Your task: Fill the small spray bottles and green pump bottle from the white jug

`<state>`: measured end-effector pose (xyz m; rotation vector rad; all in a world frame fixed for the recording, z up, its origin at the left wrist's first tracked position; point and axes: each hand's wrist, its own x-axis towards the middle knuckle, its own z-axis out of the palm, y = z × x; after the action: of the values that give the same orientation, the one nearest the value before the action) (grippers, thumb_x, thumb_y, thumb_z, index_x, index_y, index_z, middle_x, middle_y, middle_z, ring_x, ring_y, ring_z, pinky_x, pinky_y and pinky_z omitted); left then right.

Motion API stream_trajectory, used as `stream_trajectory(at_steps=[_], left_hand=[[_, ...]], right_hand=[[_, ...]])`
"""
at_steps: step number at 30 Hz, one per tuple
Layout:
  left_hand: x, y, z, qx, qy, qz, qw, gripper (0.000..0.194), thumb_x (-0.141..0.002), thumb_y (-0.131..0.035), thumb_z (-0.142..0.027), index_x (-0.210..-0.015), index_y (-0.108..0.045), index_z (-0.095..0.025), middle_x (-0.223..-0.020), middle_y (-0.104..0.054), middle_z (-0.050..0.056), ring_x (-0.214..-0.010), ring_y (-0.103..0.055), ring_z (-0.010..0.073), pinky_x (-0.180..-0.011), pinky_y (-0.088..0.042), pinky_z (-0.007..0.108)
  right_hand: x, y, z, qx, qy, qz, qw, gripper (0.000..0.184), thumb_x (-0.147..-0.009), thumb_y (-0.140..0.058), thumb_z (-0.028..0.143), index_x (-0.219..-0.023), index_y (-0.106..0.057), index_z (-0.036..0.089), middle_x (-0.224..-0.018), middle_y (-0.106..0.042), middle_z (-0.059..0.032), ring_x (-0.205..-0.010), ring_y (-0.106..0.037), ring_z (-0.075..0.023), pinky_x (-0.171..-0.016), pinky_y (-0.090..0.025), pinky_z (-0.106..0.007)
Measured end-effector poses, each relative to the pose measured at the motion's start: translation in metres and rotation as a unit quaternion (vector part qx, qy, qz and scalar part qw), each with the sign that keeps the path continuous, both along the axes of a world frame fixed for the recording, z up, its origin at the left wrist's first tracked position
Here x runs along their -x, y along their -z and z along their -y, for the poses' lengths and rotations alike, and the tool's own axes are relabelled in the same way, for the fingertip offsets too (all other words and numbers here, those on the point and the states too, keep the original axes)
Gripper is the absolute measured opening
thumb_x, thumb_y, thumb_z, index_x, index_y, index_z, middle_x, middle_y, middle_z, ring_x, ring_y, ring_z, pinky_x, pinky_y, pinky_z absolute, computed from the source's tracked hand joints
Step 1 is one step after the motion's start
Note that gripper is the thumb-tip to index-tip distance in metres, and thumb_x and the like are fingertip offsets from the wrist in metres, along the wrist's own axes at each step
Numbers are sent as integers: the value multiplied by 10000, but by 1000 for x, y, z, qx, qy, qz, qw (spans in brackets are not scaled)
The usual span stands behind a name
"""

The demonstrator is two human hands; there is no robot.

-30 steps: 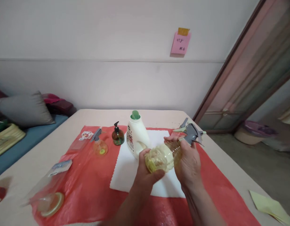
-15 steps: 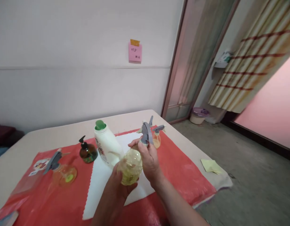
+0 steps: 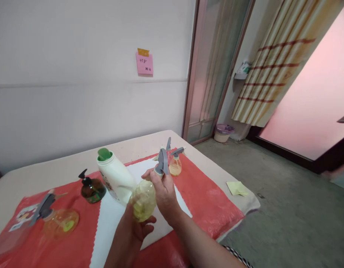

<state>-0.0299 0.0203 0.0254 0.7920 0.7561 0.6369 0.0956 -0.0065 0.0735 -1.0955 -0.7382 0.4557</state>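
Between my hands is a yellowish, clear spray bottle (image 3: 144, 201) with a grey trigger head, tilted above a white sheet (image 3: 107, 219). My left hand (image 3: 133, 227) is wrapped round the bottle's body from below. The fingers of my right hand (image 3: 163, 190) close on its neck, just under the spray head. Left of it, a white jug (image 3: 116, 176) with a green cap leans over the sheet. A brown pump bottle (image 3: 93, 190) stands beside the jug. An orange-tinted spray bottle (image 3: 60, 221) lies at the left.
A red plastic cover (image 3: 205, 197) lies over the table (image 3: 18, 178). Another spray bottle (image 3: 175, 165) stands at the back right, with a further grey spray head behind it. Yellow paper notes (image 3: 237, 188) lie near the right edge. A bin (image 3: 222, 133) stands on the floor.
The view has swung to the right, so the table things appear further left. Both hands still grip the spray bottle in much the same pose.
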Motion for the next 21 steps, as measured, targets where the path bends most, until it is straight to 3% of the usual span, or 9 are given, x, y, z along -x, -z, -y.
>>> stream_trajectory(at_steps=[4,7,10,12,13,15,21], left_hand=[[-4,-1,3,-46,-50,52,996,887,-519,-939,-442,-1288,-504,-363,-1368,-605,49,-1040,-693,259,-778,-609,334],[-10,3,3,-63,-69,15,996,844,-554,-892,-575,-1269,-501,-357,-1373,-590,69,-1019,-688,262,-759,-609,375],[-9,10,-5,-68,-102,-47,991,781,-622,-823,-646,-1257,-522,-306,-1215,-673,85,-928,-706,233,-763,-589,377],[-4,13,-13,-96,-141,-93,981,699,-611,-850,-587,-1162,-590,-244,-1100,-715,88,-946,-701,228,-791,-570,356],[-1,15,-17,-112,-160,-109,975,645,-595,-865,-552,-1091,-624,-217,-1046,-727,85,-956,-695,226,-796,-562,342],[5,16,-24,-129,-185,-123,966,550,-578,-868,-513,-970,-663,-185,-936,-735,70,-928,-687,215,-792,-551,324],[11,14,-24,-142,-181,-114,966,437,-611,-810,-498,-871,-692,-167,-804,-730,49,-812,-667,182,-750,-535,301]], right_hand=[[0,0,-1,-16,-16,-25,999,326,-944,-545,514,-912,-658,210,-934,-665,-40,-920,-615,-201,-895,-480,-358],[-8,-2,0,-14,3,-19,1000,286,-942,-556,472,-872,-649,211,-891,-658,-27,-880,-619,-191,-880,-480,-353],[-32,-2,4,11,89,34,995,263,-928,-567,477,-920,-617,218,-888,-659,-13,-854,-618,-183,-850,-481,-339],[-55,4,7,53,202,65,976,306,-910,-568,522,-1004,-576,231,-915,-651,-3,-844,-615,-183,-812,-480,-332],[-68,11,8,82,262,76,958,332,-909,-537,552,-1020,-547,239,-917,-643,0,-834,-611,-185,-788,-480,-332],[-93,28,9,117,312,74,940,328,-879,-545,550,-986,-499,243,-916,-618,-12,-847,-586,-205,-785,-459,-351],[-139,90,3,218,335,84,913,235,-804,-545,466,-850,-433,265,-796,-571,-23,-769,-560,-252,-707,-445,-376]])
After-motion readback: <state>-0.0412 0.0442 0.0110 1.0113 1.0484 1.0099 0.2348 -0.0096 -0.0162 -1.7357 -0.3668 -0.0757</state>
